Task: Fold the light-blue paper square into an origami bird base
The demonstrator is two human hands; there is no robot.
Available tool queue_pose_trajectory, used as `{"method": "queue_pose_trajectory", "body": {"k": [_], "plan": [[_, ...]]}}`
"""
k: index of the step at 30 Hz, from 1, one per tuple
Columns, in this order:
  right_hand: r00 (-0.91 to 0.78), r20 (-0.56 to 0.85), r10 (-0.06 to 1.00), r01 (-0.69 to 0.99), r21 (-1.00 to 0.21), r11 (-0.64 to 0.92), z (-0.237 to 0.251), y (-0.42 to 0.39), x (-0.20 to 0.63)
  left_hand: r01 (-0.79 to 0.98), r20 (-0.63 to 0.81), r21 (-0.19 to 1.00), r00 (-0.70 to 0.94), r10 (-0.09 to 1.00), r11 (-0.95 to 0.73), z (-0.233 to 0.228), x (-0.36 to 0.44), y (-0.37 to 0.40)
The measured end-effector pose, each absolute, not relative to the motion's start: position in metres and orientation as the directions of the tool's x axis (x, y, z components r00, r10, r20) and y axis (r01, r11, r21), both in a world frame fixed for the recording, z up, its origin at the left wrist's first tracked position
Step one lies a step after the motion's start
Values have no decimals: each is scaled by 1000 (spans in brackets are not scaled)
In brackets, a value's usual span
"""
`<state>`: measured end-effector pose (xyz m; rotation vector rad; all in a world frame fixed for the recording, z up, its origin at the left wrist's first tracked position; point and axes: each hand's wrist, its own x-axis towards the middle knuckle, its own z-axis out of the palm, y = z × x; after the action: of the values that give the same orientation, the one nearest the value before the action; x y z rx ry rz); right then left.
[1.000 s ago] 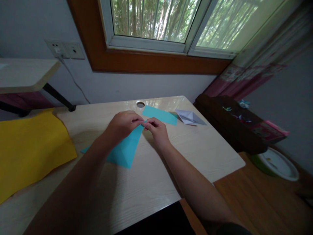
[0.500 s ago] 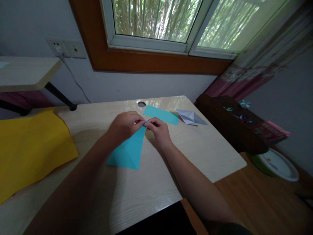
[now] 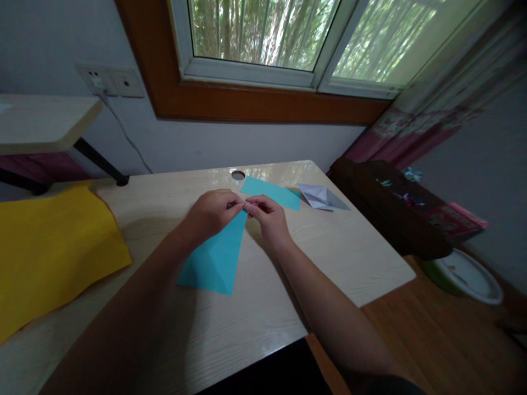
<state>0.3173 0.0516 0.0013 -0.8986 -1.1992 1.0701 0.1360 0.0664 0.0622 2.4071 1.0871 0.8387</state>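
A blue sheet of paper (image 3: 218,258) hangs or lies slanting toward me over the table, with faint crease lines near its lower end. Its far end is pinched between the fingertips of my left hand (image 3: 214,211) and my right hand (image 3: 267,216), which almost touch. The thumbs and fingers hide that end, so the exact fold there cannot be made out. Just beyond my right hand lies a blue paper strip (image 3: 274,193), flat on the table. Beside it, to the right, rests a folded white paper piece (image 3: 323,196).
The pale wooden table (image 3: 329,252) has a round cable hole (image 3: 237,175) near its back edge. A yellow sheet (image 3: 57,252) covers the left side. At the back left a raised shelf (image 3: 45,120) stands on black legs. Right of the table is a dark brown cabinet (image 3: 370,197).
The near end of the blue sheet has shifted slightly toward me and down. My fingers have moved only a little at the pinched end; other things stay put.
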Motion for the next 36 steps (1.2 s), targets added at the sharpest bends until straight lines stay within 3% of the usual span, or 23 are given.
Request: {"method": "queue_pose_trajectory", "body": {"k": [10,19,36], "plan": [[3,242,970,-190,-952,238,-2,54,319,442,168,804,471,866,-397,53,137,69],[-93,78,993,-360,-932,40,3,51,319,444,123,824,469,875,-354,56,137,69],[-72,35,997,-375,-927,6,5,52,319,471,104,814,458,883,-340,53,135,70]]}}
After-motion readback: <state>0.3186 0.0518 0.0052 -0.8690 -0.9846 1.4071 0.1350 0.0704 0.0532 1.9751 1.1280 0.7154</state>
